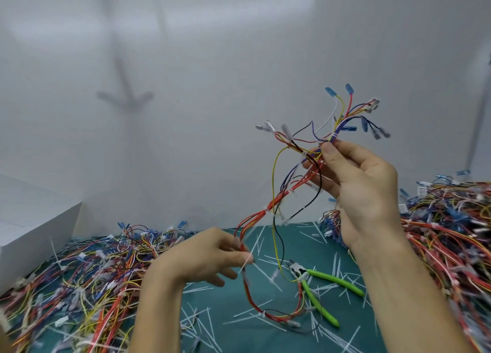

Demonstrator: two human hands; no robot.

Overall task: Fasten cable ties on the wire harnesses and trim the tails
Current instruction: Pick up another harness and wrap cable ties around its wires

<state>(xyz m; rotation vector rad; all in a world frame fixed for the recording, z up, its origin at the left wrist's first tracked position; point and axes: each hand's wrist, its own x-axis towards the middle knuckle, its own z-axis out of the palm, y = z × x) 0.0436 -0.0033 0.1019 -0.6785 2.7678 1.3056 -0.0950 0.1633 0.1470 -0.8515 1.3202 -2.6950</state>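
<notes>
A multicoloured wire harness (281, 196) with blue and clear terminals hangs in the air above the green mat. My right hand (356, 190) holds its upper end raised, thumb and fingers pinching the bundle just below a white cable tie (334, 135). My left hand (212, 257) is lower down and pinches the red wires where another white cable tie (248, 261) with an uncut tail sticks out. The harness loops down to the mat beside the green-handled cutters (329, 286), which lie untouched.
The green mat (279, 334) is strewn with several cut white tie tails. A heap of harnesses (87, 275) lies at the left and a bigger heap (451, 225) at the right. A white box (32, 225) stands at far left. A white wall is behind.
</notes>
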